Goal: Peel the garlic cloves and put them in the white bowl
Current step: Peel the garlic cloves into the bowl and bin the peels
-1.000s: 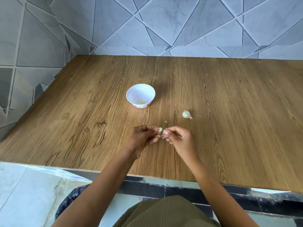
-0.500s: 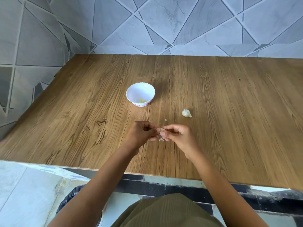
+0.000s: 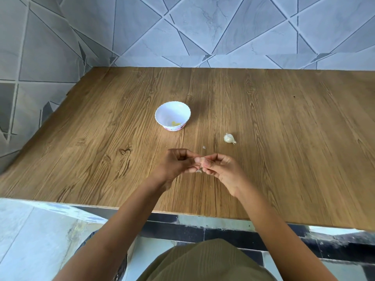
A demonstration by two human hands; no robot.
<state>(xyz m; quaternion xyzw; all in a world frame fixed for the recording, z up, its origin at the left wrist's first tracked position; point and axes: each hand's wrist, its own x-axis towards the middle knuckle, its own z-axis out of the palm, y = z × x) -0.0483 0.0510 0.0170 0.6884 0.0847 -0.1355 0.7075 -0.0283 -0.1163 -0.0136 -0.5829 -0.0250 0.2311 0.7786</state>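
Observation:
My left hand (image 3: 178,162) and my right hand (image 3: 220,168) meet fingertip to fingertip above the wooden table (image 3: 284,138), both pinching a small garlic clove (image 3: 202,159) that is mostly hidden by the fingers. A bit of pale skin (image 3: 198,170) shows below the fingers. The white bowl (image 3: 172,115) stands beyond my left hand, with yellowish peeled garlic in its bottom. An unpeeled garlic clove (image 3: 229,138) lies on the table beyond my right hand.
A tiny flake of garlic skin (image 3: 204,147) lies just beyond my hands. Grey tiled walls close off the table at the back and on the left. A dark bin (image 3: 119,266) shows below the table's near edge, beside my left arm.
My fingers have closed tighter around the clove, which showed more plainly a second ago. Both hands stay in almost the same place.

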